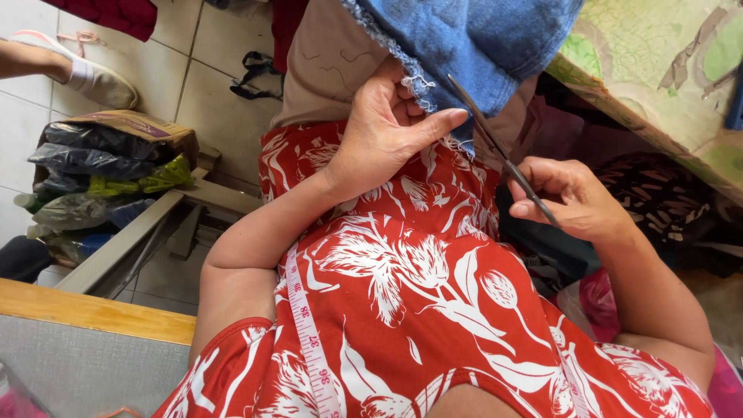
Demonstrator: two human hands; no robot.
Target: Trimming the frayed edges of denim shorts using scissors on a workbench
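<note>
My left hand (387, 128) pinches the frayed edge of a blue denim piece (472, 42) that hangs over my lap. A thin dark metal tool (499, 151), like small scissors or a seam ripper, is held in my right hand (569, 197), and its tip points up to the denim edge beside my left thumb. Beneath both hands lies my red dress with white flower print (402, 286). A white measuring tape (309, 333) hangs down my front.
A cardboard box of plastic bags (108, 162) stands on the tiled floor at left beside a wooden bench (131, 240). Another person's foot in a shoe (85, 73) is at the top left. A green patterned tabletop (665, 70) is at the upper right.
</note>
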